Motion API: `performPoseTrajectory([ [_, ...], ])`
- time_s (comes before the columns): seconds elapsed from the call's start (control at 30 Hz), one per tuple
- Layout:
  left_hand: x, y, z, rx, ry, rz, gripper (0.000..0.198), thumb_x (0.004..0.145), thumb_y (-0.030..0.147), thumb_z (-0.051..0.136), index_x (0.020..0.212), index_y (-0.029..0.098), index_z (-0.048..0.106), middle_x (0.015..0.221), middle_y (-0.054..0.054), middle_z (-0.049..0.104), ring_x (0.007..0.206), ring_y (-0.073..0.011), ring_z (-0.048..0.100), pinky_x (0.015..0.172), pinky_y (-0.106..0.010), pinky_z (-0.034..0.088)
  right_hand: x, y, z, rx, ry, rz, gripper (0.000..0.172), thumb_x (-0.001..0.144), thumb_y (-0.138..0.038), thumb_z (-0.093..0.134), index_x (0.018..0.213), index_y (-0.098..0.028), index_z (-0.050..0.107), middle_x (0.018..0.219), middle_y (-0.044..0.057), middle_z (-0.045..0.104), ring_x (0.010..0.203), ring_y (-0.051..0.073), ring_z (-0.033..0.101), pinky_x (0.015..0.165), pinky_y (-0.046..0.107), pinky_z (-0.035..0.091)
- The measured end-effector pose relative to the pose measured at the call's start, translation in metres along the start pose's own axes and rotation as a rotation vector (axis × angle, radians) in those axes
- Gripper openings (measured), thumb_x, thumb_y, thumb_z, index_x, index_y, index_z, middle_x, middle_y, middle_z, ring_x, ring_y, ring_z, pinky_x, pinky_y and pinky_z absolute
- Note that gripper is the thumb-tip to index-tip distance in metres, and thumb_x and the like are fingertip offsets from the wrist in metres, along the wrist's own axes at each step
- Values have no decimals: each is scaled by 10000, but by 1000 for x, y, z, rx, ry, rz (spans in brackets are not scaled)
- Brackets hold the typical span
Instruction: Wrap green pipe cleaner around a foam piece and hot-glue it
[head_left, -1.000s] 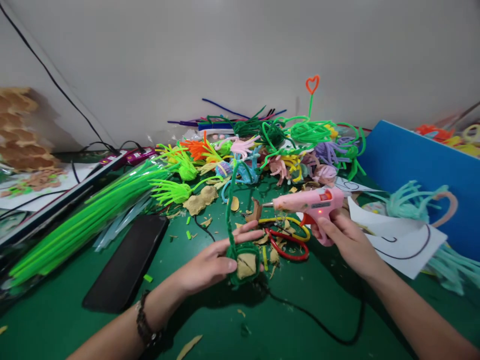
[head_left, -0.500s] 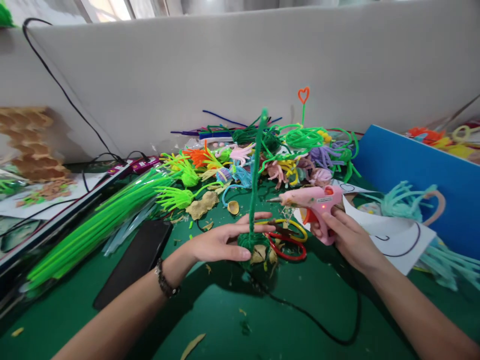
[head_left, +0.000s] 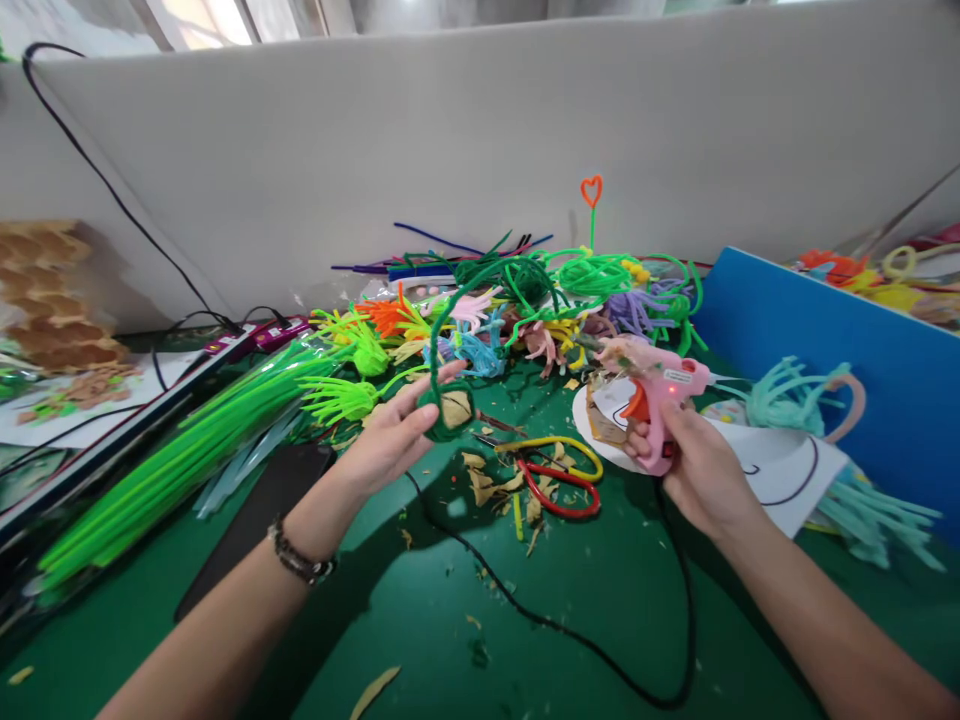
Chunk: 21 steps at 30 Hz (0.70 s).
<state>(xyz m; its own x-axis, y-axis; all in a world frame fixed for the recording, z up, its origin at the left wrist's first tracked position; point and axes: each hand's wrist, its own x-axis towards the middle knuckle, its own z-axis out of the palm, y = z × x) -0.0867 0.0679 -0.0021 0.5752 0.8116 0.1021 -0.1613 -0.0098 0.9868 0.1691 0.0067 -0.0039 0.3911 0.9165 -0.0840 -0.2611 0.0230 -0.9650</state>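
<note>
My left hand (head_left: 390, 440) grips a dark green pipe-cleaner piece (head_left: 448, 412) between thumb and fingers, off the table. Its coiled base surrounds a tan scrap, and a long bent stem rises from it. In my right hand (head_left: 694, 460) is a pink hot glue gun (head_left: 660, 385), a red light glowing on its side. The gun's nozzle points left, and my fingers wrap its handle below the orange trigger. Between my hands lie scissors (head_left: 559, 505) with one red and one yellow handle, among tan scraps (head_left: 487, 483).
Bundled green pipe cleaners (head_left: 187, 455) and a black phone (head_left: 251, 540) lie left. Behind my hands spreads a heap of coloured pipe-cleaner shapes (head_left: 480, 345). A blue board (head_left: 832, 370) leans at right, near light-blue tassels (head_left: 877, 515). The glue gun's black cord (head_left: 570, 635) loops across the table.
My left hand has lifted the green piece up and leftward, and its stem now bends over. The glue gun has shifted slightly right, away from the piece. More of the scissors shows.
</note>
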Motion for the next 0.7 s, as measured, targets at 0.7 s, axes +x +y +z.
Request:
performPoseTrajectory([
  [0.7, 86, 99, -17, 1845, -142, -139, 367, 797, 174, 453, 1150, 190, 555, 937, -109, 587, 873, -259, 550, 782, -390, 393, 11, 17, -1, -262, -5, 42, 467, 453, -590, 693, 584, -227, 431, 503, -16, 497, 521, 163, 516, 464, 292, 406],
])
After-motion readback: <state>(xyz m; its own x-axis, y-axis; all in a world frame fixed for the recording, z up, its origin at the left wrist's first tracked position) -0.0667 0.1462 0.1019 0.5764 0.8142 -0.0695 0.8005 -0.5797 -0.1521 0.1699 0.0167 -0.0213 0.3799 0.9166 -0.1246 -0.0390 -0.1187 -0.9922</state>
